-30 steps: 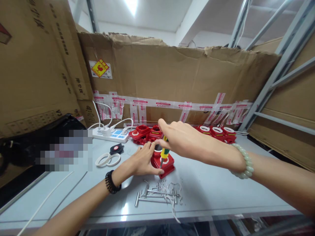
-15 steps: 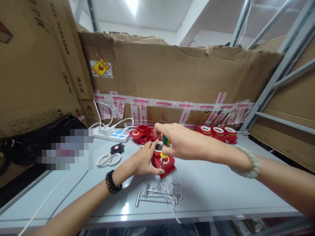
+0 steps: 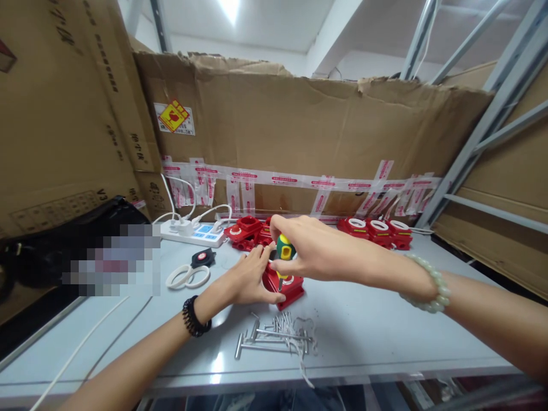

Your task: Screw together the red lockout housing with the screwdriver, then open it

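My right hand (image 3: 319,248) is closed round the green and yellow handle of a screwdriver (image 3: 285,249), which points down. The screwdriver's tip reaches the top of a red housing (image 3: 293,293) with a white ring on it; the exact contact point is too small to make out. Thumb and fingers of my left hand (image 3: 250,279) grip that housing from its left side and hold it on the table. My hands hide part of the housing. Just in front of it lie several loose screws (image 3: 282,321) and T-shaped metal rods (image 3: 269,347).
More red housings stand at the back, some left of centre (image 3: 246,231) and several with white rings (image 3: 379,228) at right. A power strip (image 3: 194,233), a black part (image 3: 203,258) and two white rings (image 3: 188,277) lie left. A cardboard wall (image 3: 278,125) closes off the back.
The screwdriver's handle has turned in my right hand, its yellow and green faces now showing differently. My left hand stays on the red housing.
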Available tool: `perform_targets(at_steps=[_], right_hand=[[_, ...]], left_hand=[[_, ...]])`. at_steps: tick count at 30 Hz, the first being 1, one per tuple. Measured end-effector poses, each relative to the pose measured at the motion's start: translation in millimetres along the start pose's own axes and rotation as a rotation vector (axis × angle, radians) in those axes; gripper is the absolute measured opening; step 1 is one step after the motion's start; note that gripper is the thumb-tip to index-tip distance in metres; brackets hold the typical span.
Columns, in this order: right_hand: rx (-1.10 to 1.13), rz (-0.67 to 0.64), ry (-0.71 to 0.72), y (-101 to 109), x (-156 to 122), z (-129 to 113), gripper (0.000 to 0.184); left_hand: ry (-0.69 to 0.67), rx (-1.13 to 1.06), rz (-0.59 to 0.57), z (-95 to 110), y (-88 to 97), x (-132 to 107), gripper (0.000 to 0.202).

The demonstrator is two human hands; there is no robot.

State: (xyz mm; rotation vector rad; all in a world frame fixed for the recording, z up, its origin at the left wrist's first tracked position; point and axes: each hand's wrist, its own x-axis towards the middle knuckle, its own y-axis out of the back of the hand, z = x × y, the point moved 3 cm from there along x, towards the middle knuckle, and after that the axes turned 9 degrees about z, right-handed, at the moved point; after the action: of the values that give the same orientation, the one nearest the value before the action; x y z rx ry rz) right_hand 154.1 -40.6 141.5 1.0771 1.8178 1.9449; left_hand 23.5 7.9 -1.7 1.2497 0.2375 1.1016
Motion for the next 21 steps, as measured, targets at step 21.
perform_targets(at_steps=[21], right_hand=[[0.252,0.195,-0.136,-15.4,-14.9,12.4,0.007]], left_hand=[[0.070,0.105,-0.043,-6.2,-4.4,-1.3,0.108]])
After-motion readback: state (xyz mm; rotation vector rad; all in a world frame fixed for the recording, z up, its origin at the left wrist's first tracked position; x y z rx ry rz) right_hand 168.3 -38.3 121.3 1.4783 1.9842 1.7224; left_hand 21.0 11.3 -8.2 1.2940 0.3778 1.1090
